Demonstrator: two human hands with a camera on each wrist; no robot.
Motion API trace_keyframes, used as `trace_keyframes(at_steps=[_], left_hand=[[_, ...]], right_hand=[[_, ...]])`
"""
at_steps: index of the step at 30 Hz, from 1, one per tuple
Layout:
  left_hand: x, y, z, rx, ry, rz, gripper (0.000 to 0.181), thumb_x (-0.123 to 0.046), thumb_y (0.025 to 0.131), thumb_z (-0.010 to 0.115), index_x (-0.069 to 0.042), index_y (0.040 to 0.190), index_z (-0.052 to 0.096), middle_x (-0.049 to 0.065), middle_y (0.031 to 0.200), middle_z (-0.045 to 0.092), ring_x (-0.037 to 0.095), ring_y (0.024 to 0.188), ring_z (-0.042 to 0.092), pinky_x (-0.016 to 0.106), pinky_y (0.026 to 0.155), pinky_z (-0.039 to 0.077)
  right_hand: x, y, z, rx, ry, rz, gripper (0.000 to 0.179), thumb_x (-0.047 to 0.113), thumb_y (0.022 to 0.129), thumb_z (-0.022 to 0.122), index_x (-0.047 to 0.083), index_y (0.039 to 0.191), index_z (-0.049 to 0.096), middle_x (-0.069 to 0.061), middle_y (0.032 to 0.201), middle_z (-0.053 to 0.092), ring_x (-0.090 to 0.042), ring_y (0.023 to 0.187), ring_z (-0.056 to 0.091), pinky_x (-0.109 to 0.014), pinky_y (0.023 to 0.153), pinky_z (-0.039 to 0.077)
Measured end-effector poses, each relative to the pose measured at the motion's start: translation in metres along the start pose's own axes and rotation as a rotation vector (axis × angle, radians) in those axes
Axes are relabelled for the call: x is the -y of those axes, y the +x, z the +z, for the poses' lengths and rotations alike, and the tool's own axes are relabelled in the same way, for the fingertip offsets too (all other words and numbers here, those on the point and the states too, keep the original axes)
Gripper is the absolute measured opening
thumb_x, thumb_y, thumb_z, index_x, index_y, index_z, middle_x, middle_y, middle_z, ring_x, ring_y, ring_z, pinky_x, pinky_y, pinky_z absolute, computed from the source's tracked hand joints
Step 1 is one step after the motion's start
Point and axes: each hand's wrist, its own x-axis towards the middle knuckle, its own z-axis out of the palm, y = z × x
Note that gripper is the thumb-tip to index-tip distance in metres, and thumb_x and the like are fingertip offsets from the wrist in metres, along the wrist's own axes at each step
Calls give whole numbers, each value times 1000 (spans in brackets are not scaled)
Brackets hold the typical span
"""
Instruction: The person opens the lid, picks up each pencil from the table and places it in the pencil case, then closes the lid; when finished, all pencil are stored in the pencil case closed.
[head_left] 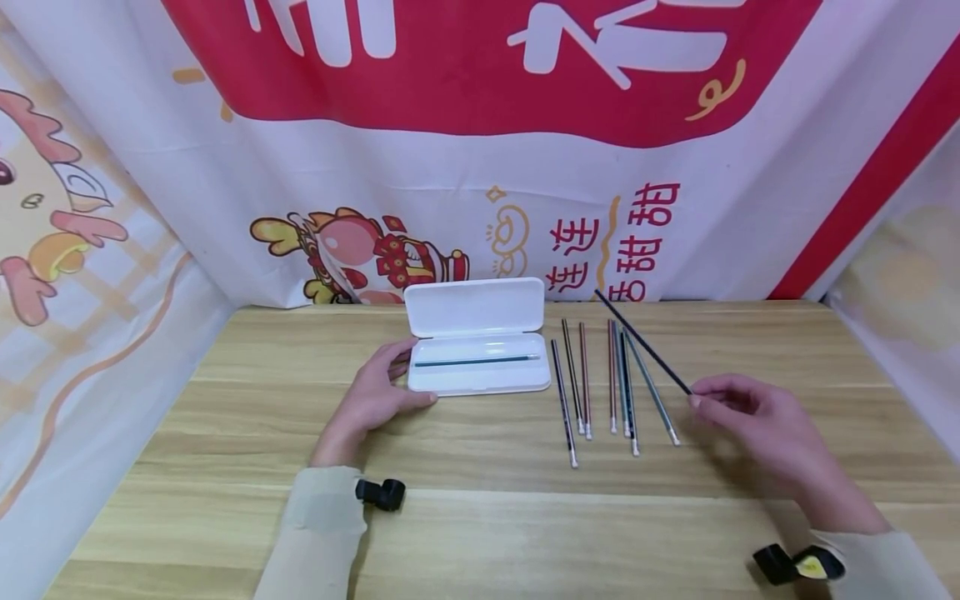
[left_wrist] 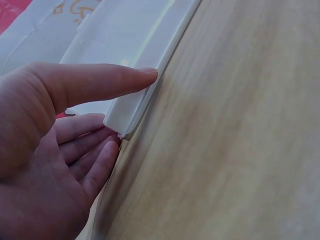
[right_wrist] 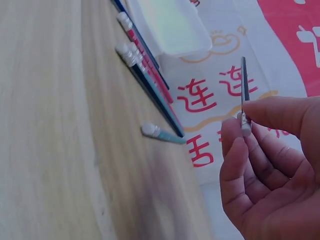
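Observation:
A white pencil case (head_left: 480,385) lies on the table with its lid (head_left: 475,308) raised at the back. Inside it is one dark green pencil (head_left: 477,361). My left hand (head_left: 375,392) holds the case's left end, the thumb (left_wrist: 115,81) along the front rim and the other fingers around the end. My right hand (head_left: 765,421) pinches a dark pencil (head_left: 645,343) near its white eraser end, between thumb and fingers. It is held tilted above the table, its far end pointing away to the left. In the right wrist view, the eraser (right_wrist: 246,129) shows by the fingertips.
Between the case and my right hand, several pencils lie side by side, among them a dark one (head_left: 564,404), a red one (head_left: 585,379) and a teal one (head_left: 654,392), erasers toward me. Behind the wooden table (head_left: 510,533) hangs a printed curtain (head_left: 450,167).

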Motion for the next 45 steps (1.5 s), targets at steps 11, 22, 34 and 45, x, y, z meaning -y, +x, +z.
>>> trace_keyframes(at_steps=[11, 22, 34, 45], left_hand=[[1, 1, 0, -5, -20, -12, 92, -16, 85, 91, -15, 164, 43, 16, 169, 43, 42, 154, 46, 56, 130, 39], [2, -1, 0, -7, -25, -15, 92, -17, 86, 91, -15, 164, 43, 16, 169, 42, 42, 155, 45, 56, 131, 37], [4, 1, 0, -6, -33, 5, 91, -16, 86, 92, -14, 164, 44, 16, 169, 43, 42, 155, 45, 55, 131, 38], [5, 1, -1, -1, -39, 5, 91, -15, 86, 91, -15, 164, 43, 15, 169, 43, 41, 155, 46, 54, 131, 38]], right_hand=[[15, -7, 3, -18, -26, -50, 44, 48, 108, 63, 15, 137, 66, -12, 126, 73, -20, 101, 68, -23, 77, 55], [40, -1, 6, 13, -25, -144, 40, 45, 108, 64, 15, 133, 69, -12, 126, 72, -19, 103, 65, -25, 78, 57], [102, 27, 37, 105, -111, -320, 19, 26, 106, 69, 14, 121, 74, -7, 111, 74, -23, 98, 64, -29, 78, 57], [124, 61, 74, 120, -149, -431, 11, 15, 105, 70, 12, 112, 77, -6, 105, 76, -20, 97, 67, -32, 81, 58]])
